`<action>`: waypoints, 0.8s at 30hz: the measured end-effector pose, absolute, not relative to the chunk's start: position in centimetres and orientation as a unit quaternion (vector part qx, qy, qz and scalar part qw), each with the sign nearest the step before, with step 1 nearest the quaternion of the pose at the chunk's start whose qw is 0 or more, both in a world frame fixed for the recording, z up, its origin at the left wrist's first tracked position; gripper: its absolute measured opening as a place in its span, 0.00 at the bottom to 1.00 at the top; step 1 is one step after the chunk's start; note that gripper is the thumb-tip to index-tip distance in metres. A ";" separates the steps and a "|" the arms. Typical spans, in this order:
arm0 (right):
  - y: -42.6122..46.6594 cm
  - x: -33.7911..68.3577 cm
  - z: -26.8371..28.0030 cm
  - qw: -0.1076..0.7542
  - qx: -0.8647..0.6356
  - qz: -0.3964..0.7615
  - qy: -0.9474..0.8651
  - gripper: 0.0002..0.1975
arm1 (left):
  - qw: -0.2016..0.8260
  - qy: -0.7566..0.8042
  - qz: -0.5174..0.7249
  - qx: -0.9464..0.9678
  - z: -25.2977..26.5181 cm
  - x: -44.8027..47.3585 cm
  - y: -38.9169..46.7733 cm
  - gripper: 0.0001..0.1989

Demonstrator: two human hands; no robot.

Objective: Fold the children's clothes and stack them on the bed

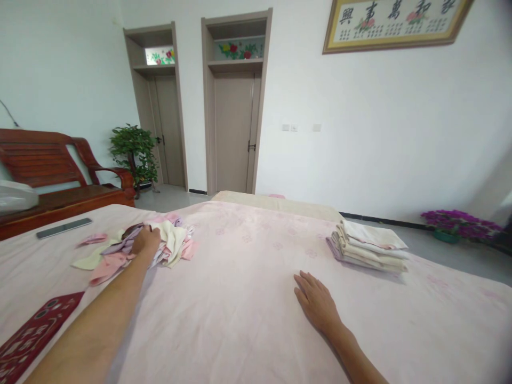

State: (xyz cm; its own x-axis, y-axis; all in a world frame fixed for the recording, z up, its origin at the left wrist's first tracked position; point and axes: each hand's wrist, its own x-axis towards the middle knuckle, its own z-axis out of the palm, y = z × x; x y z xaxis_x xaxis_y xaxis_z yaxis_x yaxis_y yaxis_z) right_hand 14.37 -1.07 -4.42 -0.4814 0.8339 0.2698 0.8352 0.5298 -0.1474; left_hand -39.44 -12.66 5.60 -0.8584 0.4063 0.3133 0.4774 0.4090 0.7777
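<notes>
My left hand (146,239) reaches into a loose heap of crumpled cloths (176,240), pink, cream, lilac and white. Its fingers curl down and look closed on a cloth, though the fingertips are partly hidden in the heap. My right hand (316,301) lies palm down on the pale pink sheet (240,304), fingers stretched out, holding nothing. Beyond it to the right sits a neat stack of folded cloths (370,248), mostly cream and white with a lilac one near the bottom.
A phone (64,228) lies at the far left of the sheet, and a red patterned item (38,330) at the near left. Behind stand a wooden bench (52,165), a leafy green plant (134,152) and two doors. Purple flowers (460,221) are on the floor at right.
</notes>
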 end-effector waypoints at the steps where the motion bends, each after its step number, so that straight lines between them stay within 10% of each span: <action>1: -1.1 14.4 -4.4 0.154 -0.486 -0.001 -0.860 0.25 | 0.049 -0.835 -0.480 -0.264 6.4 -38.7 -12.2 0.10; 11: -0.9 14.5 -4.5 0.187 -0.488 0.033 -0.852 0.25 | 0.134 -0.689 -0.511 -0.497 12.3 -23.4 -8.7 0.19; 17: 0.3 15.7 -5.2 0.339 -0.477 0.180 -0.791 0.24 | -0.178 -0.431 -0.324 -0.823 10.9 -13.0 -12.0 0.11; 24: -0.7 16.9 -3.3 0.514 -0.492 0.366 -0.600 0.22 | -0.197 -0.598 -0.244 -0.738 4.9 -14.8 -12.2 0.13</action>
